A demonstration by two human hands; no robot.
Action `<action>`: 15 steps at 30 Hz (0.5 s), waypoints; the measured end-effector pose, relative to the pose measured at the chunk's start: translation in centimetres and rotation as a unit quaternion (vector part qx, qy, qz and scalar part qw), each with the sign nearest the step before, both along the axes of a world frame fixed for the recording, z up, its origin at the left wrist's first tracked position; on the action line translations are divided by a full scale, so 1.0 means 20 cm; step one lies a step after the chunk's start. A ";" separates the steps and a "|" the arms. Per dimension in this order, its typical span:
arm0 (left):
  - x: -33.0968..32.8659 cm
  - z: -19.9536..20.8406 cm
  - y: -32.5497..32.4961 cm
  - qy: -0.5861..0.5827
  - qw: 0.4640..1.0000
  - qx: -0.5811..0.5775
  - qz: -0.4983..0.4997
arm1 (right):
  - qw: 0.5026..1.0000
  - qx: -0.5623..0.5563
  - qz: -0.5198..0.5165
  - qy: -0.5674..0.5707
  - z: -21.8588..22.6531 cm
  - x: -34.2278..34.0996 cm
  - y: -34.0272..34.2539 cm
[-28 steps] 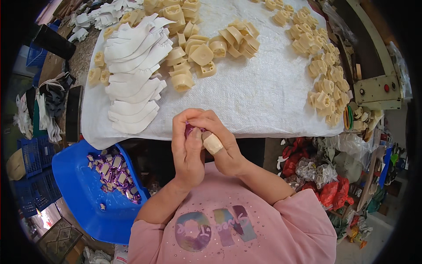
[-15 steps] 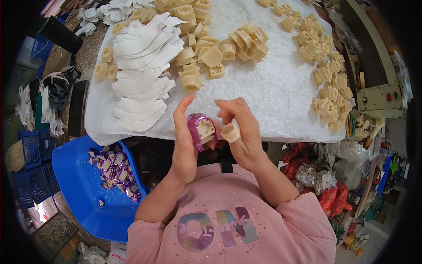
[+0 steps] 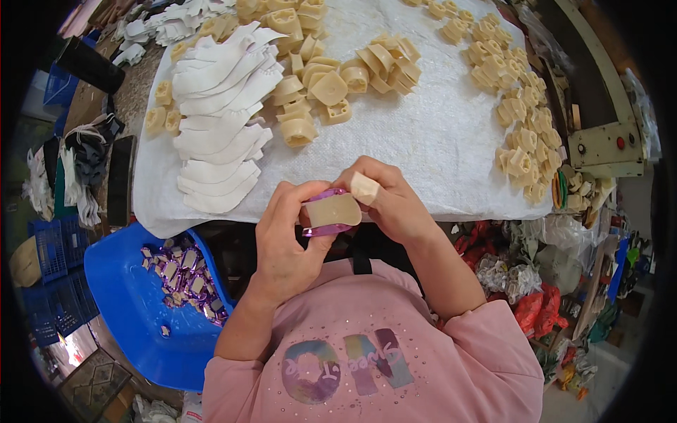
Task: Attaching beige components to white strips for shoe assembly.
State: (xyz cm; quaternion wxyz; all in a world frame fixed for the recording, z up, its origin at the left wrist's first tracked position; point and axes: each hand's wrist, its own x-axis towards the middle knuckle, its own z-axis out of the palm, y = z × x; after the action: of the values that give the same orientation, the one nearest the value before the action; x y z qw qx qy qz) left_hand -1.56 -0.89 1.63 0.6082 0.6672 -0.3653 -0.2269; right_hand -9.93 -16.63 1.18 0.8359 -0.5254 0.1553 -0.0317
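Observation:
Just past the front edge of the white-covered table, my left hand (image 3: pixel 278 240) grips a shoe heel (image 3: pixel 337 210). The heel is wrapped in shiny purple material, and its plain beige flat face shows between two purple edges. My right hand (image 3: pixel 398 204) closes in at the heel's right end, with its curled fingers partly hidden behind the heel. A pale beige wrap (image 3: pixel 364 188) covers the right thumb. Beyond the hands lie bare beige heels (image 3: pixel 328 88) in a heap. White curved strips (image 3: pixel 222 144) overlap in a stack to their left.
A blue bin (image 3: pixel 151 352) at the lower left holds several small purple-covered heels (image 3: pixel 187 275). More beige heels (image 3: pixel 525 144) line the right side of the table cover (image 3: pixel 423 155). A dark phone-like slab (image 3: pixel 122 180) lies at the left edge. Red plastic bags (image 3: pixel 539 310) sit at the right.
The purple heel has turned, from its hollow beige side to its flat beige face. My right hand has moved left, from beside the heel onto it, and the left fingers have closed around it.

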 end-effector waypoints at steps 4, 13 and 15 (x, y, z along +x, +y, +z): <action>0.00 0.04 0.01 -0.166 0.986 0.006 -0.012 | 0.994 -0.045 0.043 -0.087 -0.01 -0.01 -0.03; -0.02 0.01 -0.07 -0.198 0.979 -0.001 0.044 | 0.955 -0.287 -0.050 -0.051 -0.02 -0.02 0.01; -0.02 0.03 -0.06 -0.198 0.979 0.008 0.049 | 0.988 -0.085 -0.008 -0.129 -0.03 -0.03 -0.01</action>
State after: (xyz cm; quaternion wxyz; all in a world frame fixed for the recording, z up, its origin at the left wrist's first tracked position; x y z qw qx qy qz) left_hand -1.98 -2.05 2.18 0.5290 0.7207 -0.4437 -0.0631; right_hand -10.55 -16.79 0.49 0.8012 -0.5845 0.0469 -0.1194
